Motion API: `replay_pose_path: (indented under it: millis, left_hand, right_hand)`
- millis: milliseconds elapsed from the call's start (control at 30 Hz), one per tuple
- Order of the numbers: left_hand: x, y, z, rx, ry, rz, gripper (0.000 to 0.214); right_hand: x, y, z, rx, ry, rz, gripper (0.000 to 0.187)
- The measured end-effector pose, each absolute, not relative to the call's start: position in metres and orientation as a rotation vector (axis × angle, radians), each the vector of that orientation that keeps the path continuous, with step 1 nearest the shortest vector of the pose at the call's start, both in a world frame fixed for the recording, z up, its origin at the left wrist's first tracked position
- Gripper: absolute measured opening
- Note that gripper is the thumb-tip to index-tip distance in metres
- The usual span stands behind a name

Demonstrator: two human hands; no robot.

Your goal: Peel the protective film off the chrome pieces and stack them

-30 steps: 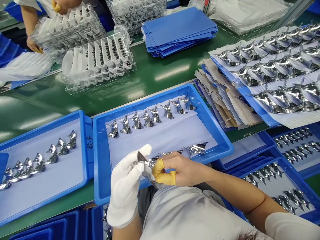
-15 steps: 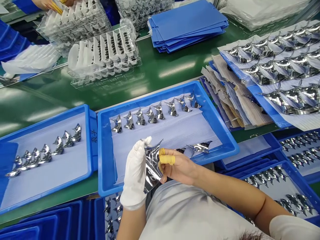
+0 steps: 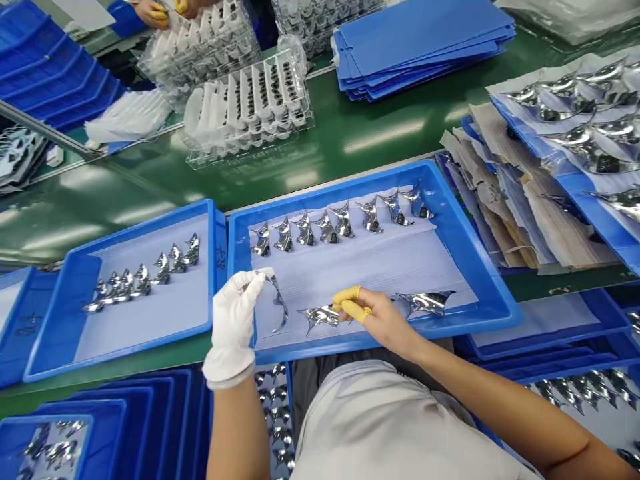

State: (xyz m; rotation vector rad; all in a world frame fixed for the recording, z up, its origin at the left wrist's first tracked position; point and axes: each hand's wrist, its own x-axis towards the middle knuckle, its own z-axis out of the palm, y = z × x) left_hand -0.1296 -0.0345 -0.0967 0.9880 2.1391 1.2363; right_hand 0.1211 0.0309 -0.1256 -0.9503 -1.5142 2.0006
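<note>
Glossy green workbench (image 3: 380,133), streaked with overhead light reflections.

Left hand (image 3: 233,323) white-gloved, right hand (image 3: 383,321) yellow finger cots, grey shirt (image 3: 370,427)

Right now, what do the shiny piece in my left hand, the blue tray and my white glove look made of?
Curved piece in the left hand: mirror-bright chrome finish that reflects the room; plated metal or plated plastic, unclear. Blue tray: moulded plastic, smooth, faintly glossy rim. Glove: white, matte, probably knit fabric.
</note>
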Motion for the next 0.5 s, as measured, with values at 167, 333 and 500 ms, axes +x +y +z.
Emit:
replay_pose_path:
  millis: [167, 333, 500]
  left_hand:
    - [-0.171, -0.037, -0.113, 1.104, 2.511, 0.688, 0.024]
    - [-0.173, -0.041, -0.138, 1.25, 2.586, 0.225, 0.022]
    - [-0.152, -0.046, -0.141, 1.504, 2.453, 0.073, 0.032]
  right_hand:
    - [0.126, 0.036, -0.142, -1.005, -1.572, 1.977, 0.025]
    - [0.126, 0.038, -0.151, -1.027, -1.613, 1.966, 0.028]
    - [0.127, 0.04, -0.156, -1.011, -1.669, 1.92, 0.027]
